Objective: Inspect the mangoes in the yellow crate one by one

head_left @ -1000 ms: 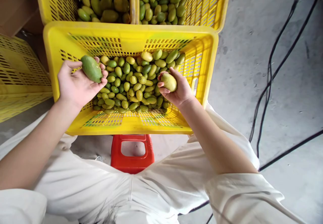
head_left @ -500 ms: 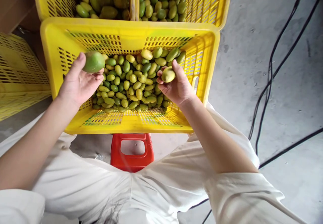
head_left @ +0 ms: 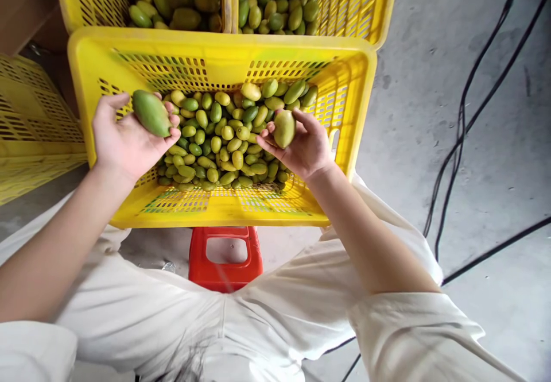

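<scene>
My left hand (head_left: 124, 141) holds a large green mango (head_left: 150, 113), which rests on the curled fingers with the palm turned up and the thumb off to its left. In my right hand (head_left: 303, 143) a smaller yellow-green mango (head_left: 284, 128) stands lengthwise on the fingers, the thumb behind it. Both hands hover over the near yellow crate (head_left: 215, 218). Beneath them lies a heap of small green and yellowish mangoes (head_left: 228, 141), partly hidden by the hands.
Beyond stands another yellow crate (head_left: 357, 3), with larger mangoes (head_left: 172, 3) left of a divider (head_left: 229, 0) and smaller ones (head_left: 279, 0) right of it. A third yellow crate (head_left: 38, 112) is at the left. Below sits a red stool (head_left: 226, 278). Black cables (head_left: 462, 118) cross the floor at right.
My left hand has rolled further palm up, and its mango has tipped into a slant on the fingers. The mango in my right hand has turned from lying sideways to standing lengthwise.
</scene>
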Motion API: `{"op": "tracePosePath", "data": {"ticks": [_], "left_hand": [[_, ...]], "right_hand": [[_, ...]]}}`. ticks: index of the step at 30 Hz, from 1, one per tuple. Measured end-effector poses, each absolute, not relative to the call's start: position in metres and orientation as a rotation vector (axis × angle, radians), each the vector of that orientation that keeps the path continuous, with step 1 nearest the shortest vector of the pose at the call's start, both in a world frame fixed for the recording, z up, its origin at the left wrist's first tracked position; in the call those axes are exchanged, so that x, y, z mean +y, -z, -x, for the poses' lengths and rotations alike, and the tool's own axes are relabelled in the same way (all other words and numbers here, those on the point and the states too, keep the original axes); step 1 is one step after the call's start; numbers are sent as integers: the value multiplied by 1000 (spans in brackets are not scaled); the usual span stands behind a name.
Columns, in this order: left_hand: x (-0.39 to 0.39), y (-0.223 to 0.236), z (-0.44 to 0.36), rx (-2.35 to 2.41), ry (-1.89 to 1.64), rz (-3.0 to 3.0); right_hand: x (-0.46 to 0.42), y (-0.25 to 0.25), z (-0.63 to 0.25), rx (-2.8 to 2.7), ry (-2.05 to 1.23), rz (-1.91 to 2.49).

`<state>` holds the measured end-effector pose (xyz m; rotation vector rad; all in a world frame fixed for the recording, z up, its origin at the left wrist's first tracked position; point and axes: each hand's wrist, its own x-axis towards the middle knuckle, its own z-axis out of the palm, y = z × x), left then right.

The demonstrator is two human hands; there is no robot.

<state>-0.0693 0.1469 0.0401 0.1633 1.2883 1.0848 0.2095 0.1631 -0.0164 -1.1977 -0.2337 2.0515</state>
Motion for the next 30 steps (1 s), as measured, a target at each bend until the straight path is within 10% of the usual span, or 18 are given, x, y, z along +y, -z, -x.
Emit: {"op": "tracePosePath", "data": {"ticks": [30], "left_hand": [[148,-38,62,1228,-1017,-66]], "right_hand": [[163,11,-209,-530,-2057,1150]]}}
